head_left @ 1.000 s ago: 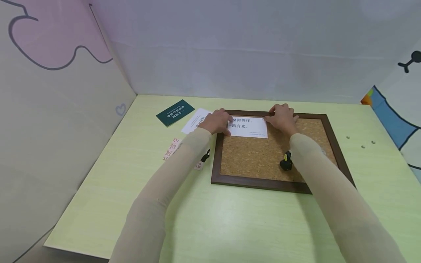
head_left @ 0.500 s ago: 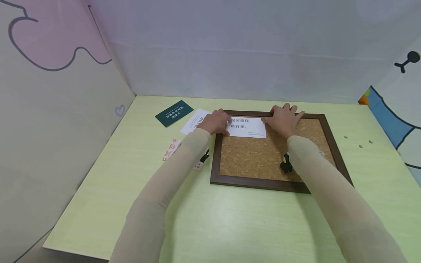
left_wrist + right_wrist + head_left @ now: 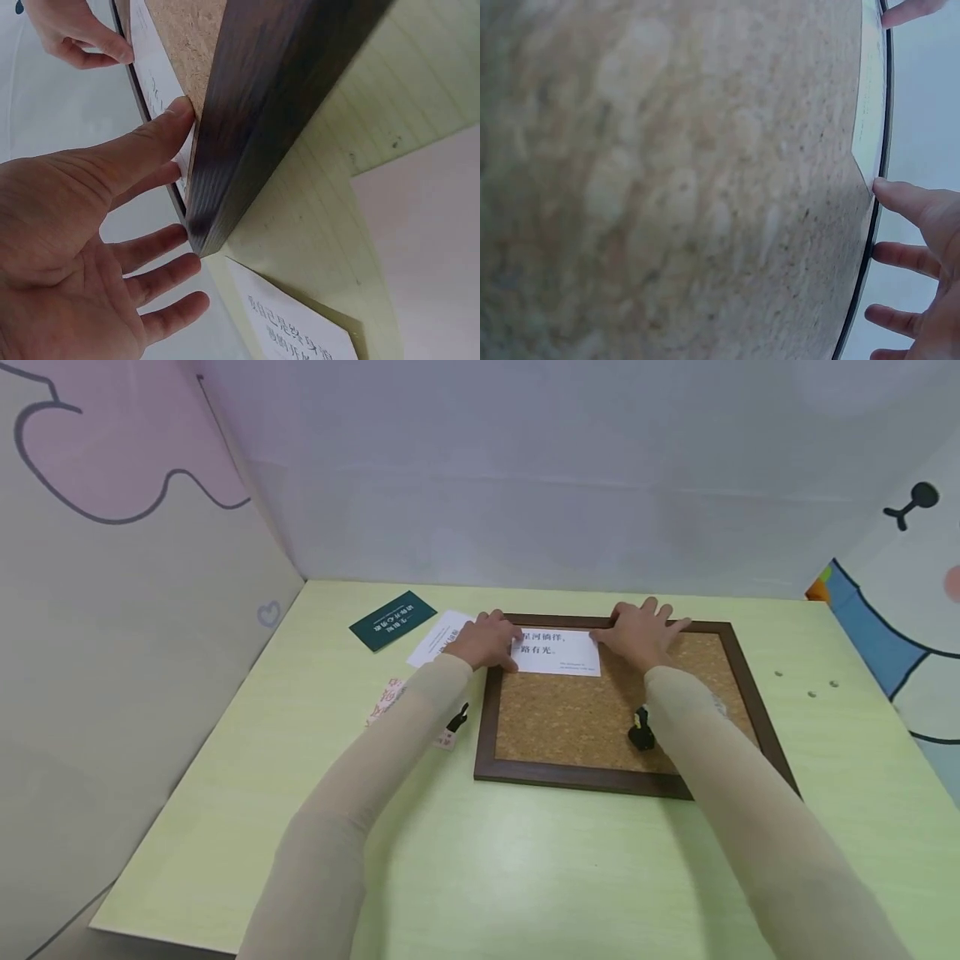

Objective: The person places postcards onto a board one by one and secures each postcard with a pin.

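Note:
A white card [image 3: 558, 656] with printed characters lies at the upper left of a corkboard [image 3: 562, 722] in a dark brown frame [image 3: 577, 775]. At the card's left end, my left hand [image 3: 482, 641] has its thumb and a finger on the card beside the frame's corner. Its other fingers spread past the frame, seen in the left wrist view. My right hand [image 3: 640, 633] rests its thumb [image 3: 900, 196] on the card's upper right corner, while its fingers spread over the frame's far edge. The fingers cover part of the card's left end.
Left of the board lie a dark green card [image 3: 393, 621], another white card [image 3: 437, 639] and a card with pink lettering [image 3: 386, 700], partly behind the left sleeve. Several small metallic pins [image 3: 812, 694] sit on the table to the right. A fabric wall [image 3: 480, 527] stands behind.
The right hand's fingers have spread out from a more bent pose, its thumb staying by the card's corner. The left hand and card keep their place on the board. The head view shifts slightly.

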{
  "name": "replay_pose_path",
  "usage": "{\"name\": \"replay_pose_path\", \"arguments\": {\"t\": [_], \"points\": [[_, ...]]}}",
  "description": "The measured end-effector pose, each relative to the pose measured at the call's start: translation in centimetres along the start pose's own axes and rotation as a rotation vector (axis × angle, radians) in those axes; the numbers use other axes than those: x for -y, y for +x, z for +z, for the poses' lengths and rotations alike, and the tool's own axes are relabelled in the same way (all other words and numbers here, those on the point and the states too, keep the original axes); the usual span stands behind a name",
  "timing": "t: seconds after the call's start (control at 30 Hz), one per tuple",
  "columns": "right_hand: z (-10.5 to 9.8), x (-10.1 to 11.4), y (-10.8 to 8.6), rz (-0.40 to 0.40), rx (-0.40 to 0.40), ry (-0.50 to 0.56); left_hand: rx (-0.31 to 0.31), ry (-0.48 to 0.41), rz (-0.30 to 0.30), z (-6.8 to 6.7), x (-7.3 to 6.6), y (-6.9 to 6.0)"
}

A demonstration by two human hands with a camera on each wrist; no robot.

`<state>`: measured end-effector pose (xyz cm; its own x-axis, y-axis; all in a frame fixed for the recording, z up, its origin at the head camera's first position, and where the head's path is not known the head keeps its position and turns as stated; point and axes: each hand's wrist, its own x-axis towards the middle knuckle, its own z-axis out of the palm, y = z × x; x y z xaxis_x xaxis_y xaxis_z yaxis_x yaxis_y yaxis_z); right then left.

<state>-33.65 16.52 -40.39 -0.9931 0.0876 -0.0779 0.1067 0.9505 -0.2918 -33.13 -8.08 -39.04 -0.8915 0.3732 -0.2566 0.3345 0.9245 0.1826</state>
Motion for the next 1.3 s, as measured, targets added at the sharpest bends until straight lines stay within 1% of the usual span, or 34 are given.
{"name": "replay_pose_path", "arguments": {"t": [0.23,0.43,0.57,0.63,0.73,0.8,0.87,1.03,1.1,1.17,1.3], "points": [[-0.2,0.2,-0.2,0.010,0.029,0.050,-0.033,-0.045,0.022,0.5,0.7,-0.5],[-0.5,0.1,-0.1,0.010,0.030,0.060,-0.070,-0.029,0.046,0.8,1.2,-0.7],[-0.4,0.0,0.0,0.017,0.036,0.063,-0.075,-0.019,0.051,0.9,2.0,-1.2],[-0.3,0.0,0.0,0.018,0.037,0.065,-0.078,-0.022,0.046,0.9,2.6,-1.6],[-0.3,0.1,0.0,0.019,0.034,0.065,-0.101,-0.031,0.031,0.6,3.7,-2.2],[-0.4,0.1,0.0,0.020,0.027,0.066,-0.117,-0.033,0.013,0.3,4.7,-2.5],[-0.4,0.2,0.0,0.019,0.021,0.069,-0.137,-0.042,-0.013,-0.1,6.0,-2.8],[-0.4,0.4,0.0,0.017,0.033,0.063,-0.169,-0.081,-0.109,-0.8,10.0,-3.8],[-0.4,0.4,0.0,0.015,0.036,0.060,-0.170,-0.090,-0.142,-1.0,11.7,-4.2],[-0.3,0.3,0.0,0.012,0.030,0.059,-0.168,-0.078,-0.171,-1.1,13.3,-4.5],[-0.4,0.2,0.0,0.010,0.012,0.061,-0.149,-0.047,-0.222,-1.2,16.0,-5.0]]}}
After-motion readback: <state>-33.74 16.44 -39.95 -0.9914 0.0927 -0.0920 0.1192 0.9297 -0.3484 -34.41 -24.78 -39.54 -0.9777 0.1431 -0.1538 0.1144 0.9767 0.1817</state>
